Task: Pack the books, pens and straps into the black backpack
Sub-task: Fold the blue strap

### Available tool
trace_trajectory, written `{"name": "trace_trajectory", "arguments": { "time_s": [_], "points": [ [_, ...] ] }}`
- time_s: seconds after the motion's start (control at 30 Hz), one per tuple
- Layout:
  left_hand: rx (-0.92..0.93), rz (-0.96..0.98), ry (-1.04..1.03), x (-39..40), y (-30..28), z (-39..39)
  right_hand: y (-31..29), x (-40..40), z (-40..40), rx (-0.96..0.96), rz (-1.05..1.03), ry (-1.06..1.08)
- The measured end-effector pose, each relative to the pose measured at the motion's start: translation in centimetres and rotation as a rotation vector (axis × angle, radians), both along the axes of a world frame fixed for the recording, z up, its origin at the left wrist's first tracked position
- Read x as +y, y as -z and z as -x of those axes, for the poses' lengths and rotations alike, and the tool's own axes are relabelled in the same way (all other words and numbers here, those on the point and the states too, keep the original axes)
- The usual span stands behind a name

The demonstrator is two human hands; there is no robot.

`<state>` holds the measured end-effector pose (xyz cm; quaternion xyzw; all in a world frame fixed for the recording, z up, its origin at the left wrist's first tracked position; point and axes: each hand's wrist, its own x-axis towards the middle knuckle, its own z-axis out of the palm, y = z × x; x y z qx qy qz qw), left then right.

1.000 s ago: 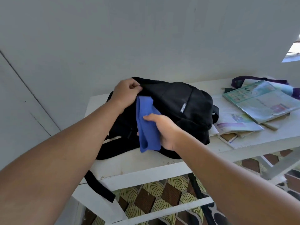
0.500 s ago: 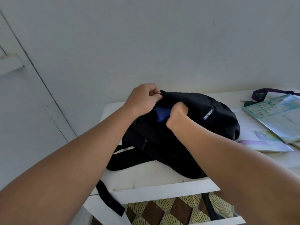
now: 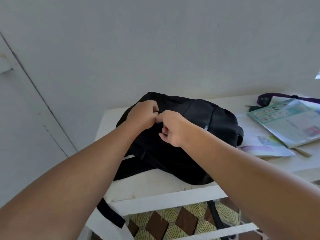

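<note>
White table (image 3: 155, 181) against grey wall. Black backpack (image 3: 199, 118) lies at its left end. Books (image 3: 285, 122) and purple strap (image 3: 277, 97) wait, right end. Left hand (image 3: 143, 115) pinches the bag's opening; right hand (image 3: 171, 130) curled beside it, hold unclear. Risk: fabric snagging the closure.

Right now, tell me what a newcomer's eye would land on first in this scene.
First, the two bare forearms meeting mid-frame, where the left hand and right hand pinch the top of the black backpack, which lies on the white table. Next, the colourful books spread at the table's right end, with a purple strap behind them. A black strap dangles off the table's front edge over the patterned floor.
</note>
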<state>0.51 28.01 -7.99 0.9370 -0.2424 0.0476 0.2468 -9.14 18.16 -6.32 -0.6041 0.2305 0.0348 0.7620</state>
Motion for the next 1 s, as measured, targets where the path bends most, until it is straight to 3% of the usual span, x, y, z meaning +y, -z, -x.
{"name": "trace_trajectory", "arguments": {
  "time_s": [0.13, 0.23, 0.3, 0.4, 0.47, 0.6, 0.77, 0.83, 0.9, 0.97, 1.0],
  "points": [
    [0.005, -0.134, 0.058, -1.4, 1.0, 0.3, -1.3, -4.6, -0.7, -0.087, 0.224, 0.234],
    [0.027, -0.219, 0.271, -3.6, 1.2, 3.4, -0.9, -8.1, -0.6, -0.126, 0.25, 0.391],
    [-0.072, -0.309, 0.369, -5.3, 2.2, 5.6, 0.3, -9.8, -0.4, -0.133, 0.304, 0.447],
    [-0.425, -0.579, 0.48, -7.4, 3.8, 7.2, 1.7, -10.4, -0.1, -0.145, 0.564, 0.352],
    [-0.405, -0.619, 0.497, -8.3, 3.8, 7.1, 1.9, -9.9, -0.1, -0.151, 0.692, 0.254],
    [-0.03, -0.198, 0.351, -8.5, 2.3, 6.7, 0.3, -8.6, 0.0, -0.303, 0.793, 0.216],
    [0.405, 0.432, 0.047, -7.1, 0.7, 4.2, -2.3, -6.1, 1.0, -0.788, 0.978, 0.281],
    [0.559, 0.747, -0.18, -6.5, 0.5, 3.4, -2.3, -5.5, 0.6, -0.889, 1.034, 0.332],
    [0.615, 0.879, -0.417, -4.8, 0.4, 2.6, -1.4, -5.1, -0.5, -0.817, 0.992, 0.378],
    [0.542, 0.798, -0.624, -3.1, 0.1, 2.0, 0.2, -4.9, -2.0, -0.556, 0.932, 0.281],
    [0.563, 0.986, -0.743, -1.7, -0.1, 1.5, 1.2, -4.6, -2.9, -0.417, 0.919, 0.163]
  ]
}}
